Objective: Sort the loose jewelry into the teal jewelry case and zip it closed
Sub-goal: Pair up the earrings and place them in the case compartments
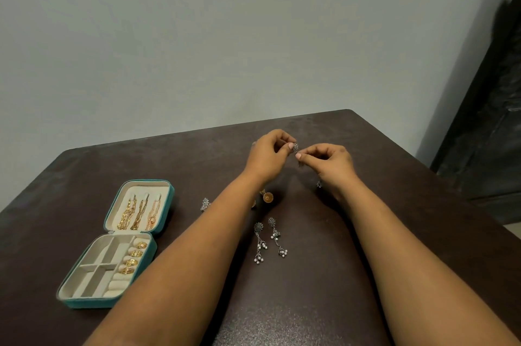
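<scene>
A: Head view, the only one we have. We see both hands raised over the far middle of the dark bench (310, 317). Left hand (267, 156) and right hand (328, 160) meet fingertip to fingertip around one small silver stud earring (295, 147). Each grip is a pinch on that piece; the other fingers curl in.

B: And the teal jewelry case (112, 244)?

A: Open flat at the left of the bench, well apart from the hands. Gold chains (139, 214) hang in the lid; gold rings (134, 258) sit in the roll slots; the divided compartments look bare.

B: Still loose?

A: A pair of silver pearl-drop earrings (269, 242) between the forearms, a gold round piece (267, 197) just beside the left wrist, a silver stud (205, 203) left of the left forearm, and a small bit near the right wrist, too small to name.

B: So which step?

A: We judge sorting is midway; the zip is not yet started. Whether a backing is being fitted, we cannot tell. Next calls for carrying the stud leftward into a compartment without dropping it.
</scene>
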